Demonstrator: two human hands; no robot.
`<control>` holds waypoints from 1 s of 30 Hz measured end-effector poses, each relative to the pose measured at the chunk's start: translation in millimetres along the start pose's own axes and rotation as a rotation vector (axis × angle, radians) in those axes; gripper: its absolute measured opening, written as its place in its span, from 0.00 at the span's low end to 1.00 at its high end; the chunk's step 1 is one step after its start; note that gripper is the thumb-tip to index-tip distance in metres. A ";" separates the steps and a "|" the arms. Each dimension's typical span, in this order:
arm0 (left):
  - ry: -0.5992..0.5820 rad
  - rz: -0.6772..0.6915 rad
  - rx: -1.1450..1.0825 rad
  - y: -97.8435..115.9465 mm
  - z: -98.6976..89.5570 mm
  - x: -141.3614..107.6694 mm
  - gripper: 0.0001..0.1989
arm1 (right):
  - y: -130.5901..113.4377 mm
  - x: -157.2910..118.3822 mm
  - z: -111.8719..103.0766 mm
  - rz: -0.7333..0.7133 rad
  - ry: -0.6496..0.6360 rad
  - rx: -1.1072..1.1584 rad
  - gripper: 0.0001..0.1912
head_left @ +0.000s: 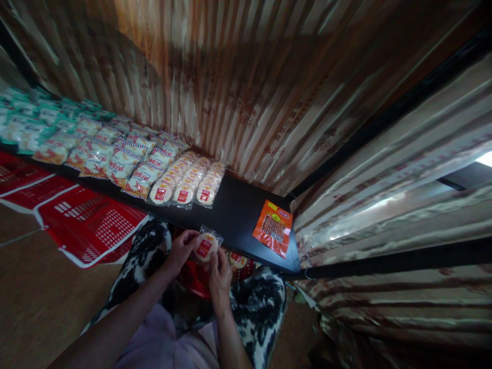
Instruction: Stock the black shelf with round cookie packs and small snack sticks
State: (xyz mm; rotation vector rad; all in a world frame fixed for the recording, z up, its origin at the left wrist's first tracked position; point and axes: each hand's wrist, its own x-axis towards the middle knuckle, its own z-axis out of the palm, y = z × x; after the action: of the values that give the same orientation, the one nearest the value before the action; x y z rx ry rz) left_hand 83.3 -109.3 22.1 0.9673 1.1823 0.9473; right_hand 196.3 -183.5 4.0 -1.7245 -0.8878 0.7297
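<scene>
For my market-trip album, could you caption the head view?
Left hand and right hand hold a wrapped cracker by a black shelf bearing snack packs.

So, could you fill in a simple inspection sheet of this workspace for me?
Surface: black tabletop, running from left to right.
Job's things: wrapped round cracker, held above a red container; similar packets overlap in three rows on the tabletop.
Clutter: orange packet near the right end; striped-edge bags and teal bags toward the left.
Grippers: bare left hand and right hand, both holding the cracker.
Cables: nothing seen, only a thin cord by the red banner.
Surroundings: brown-and-white sheeting, dark poles.
</scene>
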 end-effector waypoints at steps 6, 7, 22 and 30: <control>0.049 0.011 0.005 -1.1 -3.1 3.7 0.18 | 2.0 4.3 1.0 -0.002 -0.093 0.102 0.26; 0.053 0.009 0.007 -1.2 -3.5 4.0 0.18 | 1.7 4.9 1.2 -0.003 -0.105 0.111 0.26; 0.072 0.097 0.093 -1.8 -7.7 9.9 0.17 | -6.9 17.1 2.9 -0.013 -0.116 0.051 0.23; 0.093 0.201 0.159 -2.3 -10.2 15.2 0.15 | -6.4 29.4 7.8 -0.073 -0.083 0.034 0.21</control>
State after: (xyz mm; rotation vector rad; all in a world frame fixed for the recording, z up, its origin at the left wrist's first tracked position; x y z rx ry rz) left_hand 75.3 -94.7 14.3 1.1980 1.2697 1.0790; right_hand 204.6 -153.6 6.1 -1.6333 -0.9849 0.7676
